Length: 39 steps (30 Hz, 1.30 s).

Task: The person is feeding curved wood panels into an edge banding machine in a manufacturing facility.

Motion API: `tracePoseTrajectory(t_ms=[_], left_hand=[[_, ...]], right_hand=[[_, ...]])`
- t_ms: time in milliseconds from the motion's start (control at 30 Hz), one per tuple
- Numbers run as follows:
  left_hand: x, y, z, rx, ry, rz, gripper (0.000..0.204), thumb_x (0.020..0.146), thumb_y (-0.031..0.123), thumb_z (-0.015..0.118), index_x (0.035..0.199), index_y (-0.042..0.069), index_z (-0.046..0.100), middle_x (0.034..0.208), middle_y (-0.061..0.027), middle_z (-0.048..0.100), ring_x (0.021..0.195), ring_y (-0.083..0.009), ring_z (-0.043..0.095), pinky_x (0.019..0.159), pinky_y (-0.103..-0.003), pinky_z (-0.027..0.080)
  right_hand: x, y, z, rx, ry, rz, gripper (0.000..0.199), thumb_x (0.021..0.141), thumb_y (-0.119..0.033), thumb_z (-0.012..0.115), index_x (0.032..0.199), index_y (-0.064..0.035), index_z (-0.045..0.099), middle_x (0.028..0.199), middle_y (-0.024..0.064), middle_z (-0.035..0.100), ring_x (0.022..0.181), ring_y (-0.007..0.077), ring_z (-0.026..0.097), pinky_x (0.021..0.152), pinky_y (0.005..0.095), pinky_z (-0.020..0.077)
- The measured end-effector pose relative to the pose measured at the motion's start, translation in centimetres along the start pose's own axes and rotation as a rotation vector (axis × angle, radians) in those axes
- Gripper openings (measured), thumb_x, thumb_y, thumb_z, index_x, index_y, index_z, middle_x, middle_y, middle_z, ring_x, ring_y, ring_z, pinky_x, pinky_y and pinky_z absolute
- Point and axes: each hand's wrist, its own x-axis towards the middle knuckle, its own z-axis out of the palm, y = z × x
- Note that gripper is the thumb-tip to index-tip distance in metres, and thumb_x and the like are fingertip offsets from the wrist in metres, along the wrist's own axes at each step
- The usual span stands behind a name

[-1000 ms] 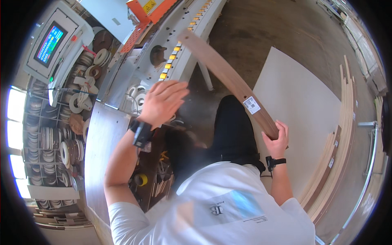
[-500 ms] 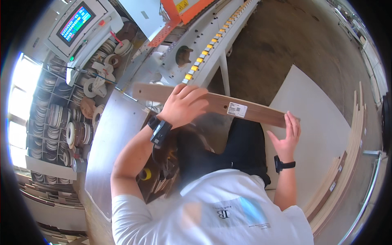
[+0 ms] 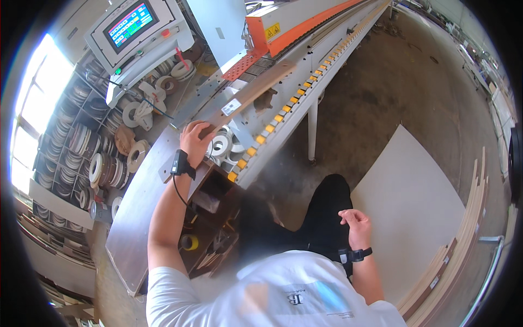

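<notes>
A long, narrow wood-grain board (image 3: 255,91) with a white label slants up and away from the table toward the machine. My left hand (image 3: 195,143) grips it near its lower end, the fingers over its edge. The board's far end lies over the machine bed (image 3: 239,128), beside the row of yellow rollers (image 3: 279,118); whether it touches the bed I cannot tell. My right hand (image 3: 357,224) is away from the board, above my right thigh, with its fingers curled in and nothing seen in them. Black bands with small devices sit on both wrists.
A control panel (image 3: 131,26) with a lit screen stands at the upper left, near an orange-trimmed machine housing (image 3: 289,30). Rolls of edge banding (image 3: 103,169) fill a rack at left. A metal-topped table (image 3: 136,229) is beside me; a pale sheet (image 3: 408,201) and long strips (image 3: 457,240) lie right.
The board has swung from lying across my front to pointing away toward the machine. My right hand has let go of it and dropped back; my left hand has moved left, still gripping.
</notes>
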Motion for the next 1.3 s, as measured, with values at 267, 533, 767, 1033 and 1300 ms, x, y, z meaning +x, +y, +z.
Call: tracePoseTrajectory(t_ms=[267,533,767,1033,1300], left_hand=[[0.1,-5.5,2.0,0.293,-0.063,-0.076,0.030,0.093,0.028,0.073,0.118,0.011,0.076,0.131,-0.0068,0.070,0.121,-0.0319,0.063,0.104,-0.044,0.049],[2.4,-3.9,3.7,0.405,-0.026,-0.062,0.019,0.094,0.026,0.066,0.107,0.013,0.075,0.112,-0.0027,0.075,0.108,-0.0284,0.067,0.091,-0.041,0.056],[4.5,-4.9,3.4,0.433,-0.014,-0.130,0.014,0.095,0.024,0.061,0.100,0.017,0.073,0.108,-0.0007,0.075,0.101,-0.0285,0.070,0.082,-0.044,0.060],[4.1,-5.3,4.3,0.427,0.046,-0.111,0.014,0.091,0.023,0.064,0.101,0.017,0.072,0.112,-0.0002,0.074,0.101,-0.0285,0.070,0.079,-0.045,0.061],[3.4,-5.6,3.9,0.394,0.040,-0.088,0.021,0.094,0.021,0.065,0.113,0.016,0.073,0.124,0.0001,0.074,0.107,-0.0286,0.070,0.087,-0.043,0.060]], right_hand=[[2.2,4.7,1.8,0.131,-0.112,0.311,0.023,0.105,-0.027,0.068,0.105,-0.0062,0.078,0.105,0.0053,0.078,0.075,0.0079,0.065,0.072,0.0279,0.0568],[3.5,4.7,1.5,0.190,-0.014,0.348,0.023,0.110,-0.027,0.060,0.123,-0.0102,0.067,0.110,0.0071,0.075,0.077,0.0086,0.066,0.067,0.0288,0.0588],[3.6,5.9,0.9,0.161,0.000,0.320,0.025,0.111,-0.030,0.058,0.125,-0.0110,0.066,0.107,0.0072,0.075,0.072,0.0082,0.066,0.063,0.0279,0.0588],[4.2,6.2,1.3,0.168,-0.009,0.327,0.020,0.108,-0.023,0.062,0.122,-0.0100,0.066,0.106,0.0075,0.074,0.070,0.0075,0.064,0.062,0.0279,0.0573],[4.0,5.9,1.5,0.173,0.005,0.340,0.019,0.107,-0.022,0.063,0.122,-0.0096,0.067,0.105,0.0066,0.074,0.071,0.0073,0.064,0.062,0.0274,0.0568]])
